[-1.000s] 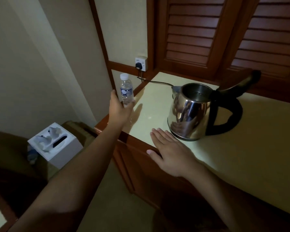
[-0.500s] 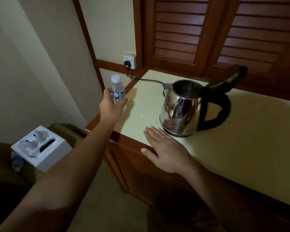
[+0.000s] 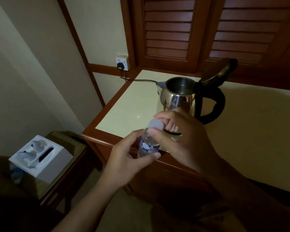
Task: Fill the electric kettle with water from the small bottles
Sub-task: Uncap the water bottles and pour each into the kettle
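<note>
Holding pattern: small bottle (image 3: pixel 148 144) is up in the air in front of the worktop's near corner, tilted a bit with the cap end leaning toward the kettle, both hands on it.
Bottle: clear plastic, blue-and-white label, white cap (image 3: pixel 156 125) on top. Can't really tell the water level in this dim light.
Left hand (image 3: pixel 127 163): comes in from the lower left, forearm stretched up and forward, fingers wrapped round the lower body of the bottle, thumb laid across the front just under the label. That grip is pressed snug around the bottle.
Right hand (image 3: pixel 182 139): reaches in from the lower right, wrist bent so the palm curls over the top. Thumb and index finger pinch the cap from either side, other fingers curled behind it.
Kettle (image 3: pixel 176 99): shiny steel, sits on the worktop just behind the hands, lid (image 3: pixel 219 71) flipped open and standing up at the back, black handle (image 3: pixel 213 104) to the right, spout pointing left.
Worktop (image 3: pixel 249 128): pale top with a reddish wood edge.
Cord (image 3: pixel 141 80): runs from behind the kettle off the back left corner up to a black plug (image 3: pixel 120 65) in the wall socket (image 3: pixel 123 63).
Off to the left: white tissue box (image 3: pixel 38 156) on a low side table (image 3: pixel 65 166), well apart from everything.
</note>
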Motion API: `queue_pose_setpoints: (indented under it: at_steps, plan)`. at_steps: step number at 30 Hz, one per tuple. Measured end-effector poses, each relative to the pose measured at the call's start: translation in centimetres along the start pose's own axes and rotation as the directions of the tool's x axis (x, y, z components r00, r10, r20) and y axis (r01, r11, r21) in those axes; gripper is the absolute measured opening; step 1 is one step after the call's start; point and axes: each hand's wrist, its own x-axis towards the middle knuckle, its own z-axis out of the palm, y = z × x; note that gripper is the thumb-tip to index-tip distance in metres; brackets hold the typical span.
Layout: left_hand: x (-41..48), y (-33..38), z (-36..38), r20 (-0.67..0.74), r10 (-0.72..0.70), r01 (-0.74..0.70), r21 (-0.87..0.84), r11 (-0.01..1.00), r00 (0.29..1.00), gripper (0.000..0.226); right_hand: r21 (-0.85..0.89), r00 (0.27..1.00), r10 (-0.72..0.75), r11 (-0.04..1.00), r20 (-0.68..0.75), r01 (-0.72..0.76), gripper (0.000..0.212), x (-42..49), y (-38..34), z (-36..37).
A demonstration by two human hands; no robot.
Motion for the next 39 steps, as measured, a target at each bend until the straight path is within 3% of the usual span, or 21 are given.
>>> queue_pose_setpoints:
  at_steps: [4,8,10,14,21,27,33,36,39]
  plan:
    - [-0.5,1.0,1.2,0.066,-0.015,0.016,-0.017,1.0,0.998,0.054,-0.029,0.999,0.015,0.999,0.052,-0.014,0.036,1.0,-0.4,-2.3]
    - [0.2,1.3,1.7,0.228,-0.025,0.035,-0.038,0.999,0.973,0.052,-0.07,0.946,0.05,0.997,0.319,-0.028,0.028,1.2,0.6,-5.6]
    - [0.7,1.3,1.9,0.303,-0.034,0.045,-0.032,0.998,0.952,0.053,-0.081,0.925,0.026,0.997,0.379,0.006,0.026,0.8,1.1,-6.9]
    - [2.0,1.6,2.4,0.431,-0.003,0.02,-0.035,0.999,0.902,0.051,-0.067,0.898,-0.028,0.996,0.439,0.064,0.028,0.2,1.9,-8.9]
    - [3.4,1.6,4.2,0.493,0.038,0.022,-0.117,0.993,0.869,0.052,-0.018,0.892,0.024,1.0,0.452,-0.018,0.037,-0.8,2.0,-11.2]
    - [3.2,1.3,4.9,0.431,0.008,0.006,-0.031,0.999,0.902,0.059,-0.022,0.956,0.101,0.995,0.277,-0.099,0.024,-1.0,1.9,-10.7]
    - [3.1,1.3,4.4,0.331,-0.034,0.03,0.017,0.999,0.943,0.055,0.008,0.988,0.087,0.996,0.128,-0.089,0.032,-2.1,2.9,-10.0]
    - [3.1,1.6,3.7,0.269,-0.032,0.02,0.048,0.999,0.963,0.058,0.003,0.992,0.116,0.993,0.049,-0.116,0.026,-3.4,4.7,-9.1]
    - [3.2,1.9,2.8,0.206,-0.015,-0.008,0.109,0.994,0.979,0.059,0.004,0.97,0.244,0.97,-0.022,-0.244,0.018,-4.9,7.2,-7.3]
